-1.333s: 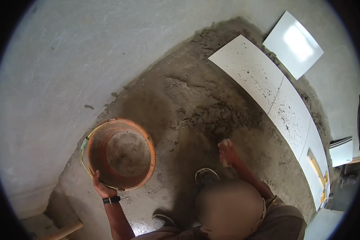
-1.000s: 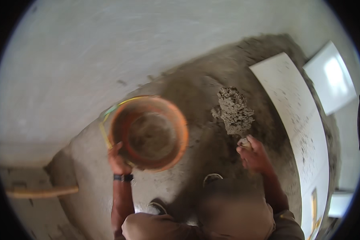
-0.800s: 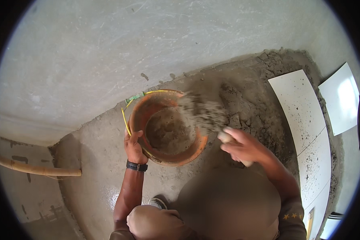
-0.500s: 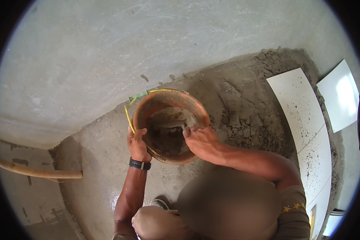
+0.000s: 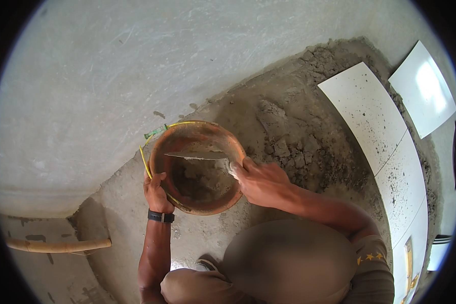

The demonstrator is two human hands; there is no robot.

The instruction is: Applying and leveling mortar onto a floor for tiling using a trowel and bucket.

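An orange bucket (image 5: 215,209) with a mortar-stained inside is tilted so that its mouth faces me. A little wet grey mortar (image 5: 190,185) lies in its bottom. My left hand (image 5: 157,193), with a dark band at the wrist, is closed on the bucket's left rim, thumb over the edge. In my right hand (image 5: 262,181) is the handle of a trowel (image 5: 197,155). Its blade reaches left across the bucket's mouth, its edge smeared with mortar. A yellow strap (image 5: 145,161) with a green tie (image 5: 155,131) runs along the bucket's left side.
Ahead stands a grey plastered wall (image 5: 111,91). Lumpy mortar (image 5: 294,147) covers the floor to the right, beside white tiles (image 5: 365,111) speckled with mortar. Another white tile (image 5: 423,88) is at the far right. At left lies a bamboo pole (image 5: 61,245).
The trowel has come up from the bucket's bottom, so its blade now shows near the mouth. Bucket and both hands have shifted left in the picture; the view has turned slightly.
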